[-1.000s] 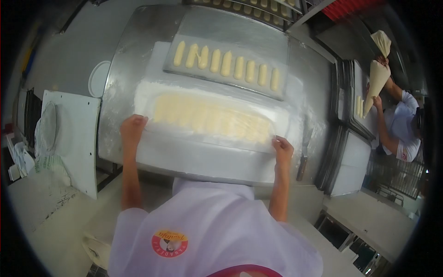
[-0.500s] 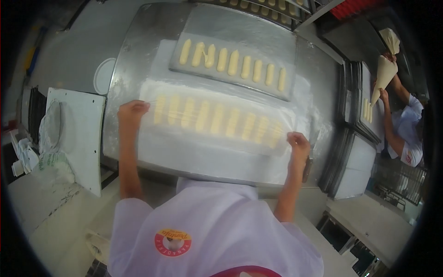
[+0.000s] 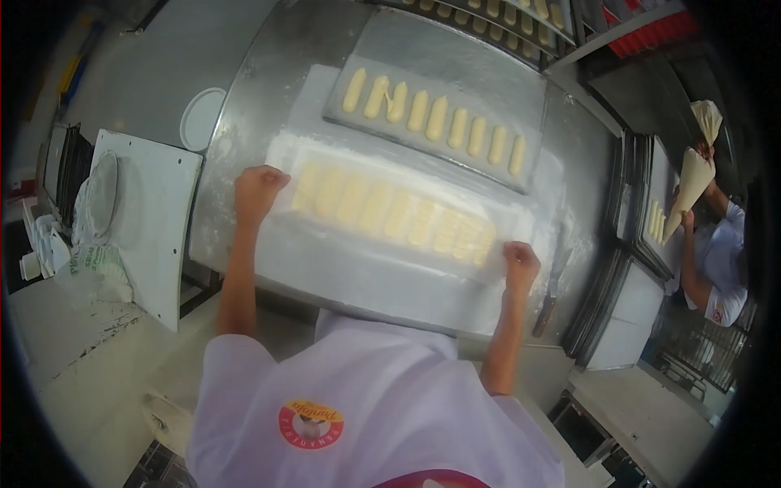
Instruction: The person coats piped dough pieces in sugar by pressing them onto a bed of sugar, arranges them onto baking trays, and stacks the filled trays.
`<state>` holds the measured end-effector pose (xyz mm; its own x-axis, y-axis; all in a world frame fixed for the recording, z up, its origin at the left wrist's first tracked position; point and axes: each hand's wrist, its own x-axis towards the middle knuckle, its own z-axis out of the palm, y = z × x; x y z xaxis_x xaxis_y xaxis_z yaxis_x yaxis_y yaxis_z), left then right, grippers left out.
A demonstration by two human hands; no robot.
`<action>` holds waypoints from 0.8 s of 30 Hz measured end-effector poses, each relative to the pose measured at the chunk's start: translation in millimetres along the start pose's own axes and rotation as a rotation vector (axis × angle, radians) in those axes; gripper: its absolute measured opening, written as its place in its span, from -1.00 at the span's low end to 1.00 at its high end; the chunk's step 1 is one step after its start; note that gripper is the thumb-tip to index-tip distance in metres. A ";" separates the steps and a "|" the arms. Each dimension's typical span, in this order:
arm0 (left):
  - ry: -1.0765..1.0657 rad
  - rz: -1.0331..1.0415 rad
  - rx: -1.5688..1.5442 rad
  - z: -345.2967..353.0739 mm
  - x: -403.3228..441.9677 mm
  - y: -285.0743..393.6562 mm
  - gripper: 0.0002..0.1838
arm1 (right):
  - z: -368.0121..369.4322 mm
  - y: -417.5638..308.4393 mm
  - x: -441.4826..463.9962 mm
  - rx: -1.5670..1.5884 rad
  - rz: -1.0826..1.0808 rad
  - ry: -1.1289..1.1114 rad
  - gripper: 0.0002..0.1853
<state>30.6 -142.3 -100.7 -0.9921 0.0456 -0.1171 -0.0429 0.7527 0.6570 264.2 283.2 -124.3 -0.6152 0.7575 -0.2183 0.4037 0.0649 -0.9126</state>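
My left hand (image 3: 262, 189) is closed at the left end of a translucent sheet (image 3: 399, 213), pinching its edge. At the sheet's right end, the fingers of my right hand (image 3: 521, 262) are also closed on it. Under or against the sheet show several pale yellow batter strips (image 3: 395, 218), partly blurred through it. They lie over a band of white powder (image 3: 285, 150) on the work table. Just beyond is a flat tray (image 3: 335, 107) bearing a row of several piped batter fingers (image 3: 437, 116).
A spatula (image 3: 545, 315) lies right of my right hand. Stacked trays (image 3: 622, 268) stand at the right, where another person (image 3: 720, 260) holds a piping bag (image 3: 691, 183). A white board (image 3: 150, 220) and round lid (image 3: 202, 119) are left. Loaded racks (image 3: 504, 24) stand behind.
The strips looked smeared, then distinct, under the shifting sheet between my hands. The camera view has shifted, moving the table rightward in the picture. The other person still holds the piping bag.
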 end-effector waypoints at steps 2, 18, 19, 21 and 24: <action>-0.008 -0.009 0.000 -8.6 -1.5 6.3 -0.76 | -9.3 -14.2 -5.0 0.062 -0.026 -0.026 -0.90; -0.009 -0.038 -0.050 7.9 7.1 6.8 -0.78 | 2.7 4.7 -3.6 -0.077 0.010 0.088 -0.90; -0.003 -0.061 -0.035 9.0 7.4 7.2 -0.79 | 1.7 6.8 -2.6 -0.132 -0.029 0.127 -0.90; 0.001 -0.067 -0.032 9.1 6.0 13.5 -0.78 | 0.1 8.0 -2.6 -0.133 -0.033 0.134 -0.91; 0.029 -0.050 -0.032 9.7 6.4 9.5 -0.79 | 6.8 7.6 -2.9 -0.131 -0.035 0.146 -0.90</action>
<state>25.0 -128.5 -102.4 -0.9916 -0.0108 -0.1292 -0.0958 0.7320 0.6745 264.5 277.1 -132.9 -0.5296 0.8387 -0.1267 0.4743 0.1690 -0.8640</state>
